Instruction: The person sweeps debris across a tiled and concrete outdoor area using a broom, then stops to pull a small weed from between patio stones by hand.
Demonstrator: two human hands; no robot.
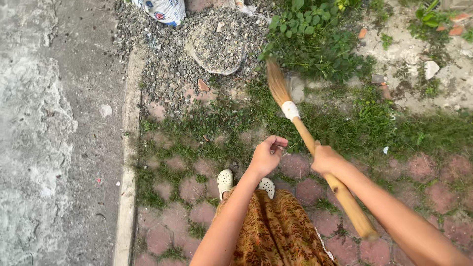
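Observation:
My right hand (325, 158) grips the wooden handle of a broom (320, 157), whose straw head (277, 83) with a white binding points up toward the weeds. My left hand (267, 154) hangs in front of me, fingers curled closed, apart from the handle and holding nothing that I can see. Below the hands are my patterned orange-brown skirt (278, 231) and white clogs (225, 180) on the pavers.
Reddish pavers (192, 189) with grass in the joints lie underfoot. A concrete kerb (127, 162) borders a grey road (44, 128) on the left. A gravel heap (219, 39) and a white sack (165, 10) sit at the top; weeds (315, 44) grow right.

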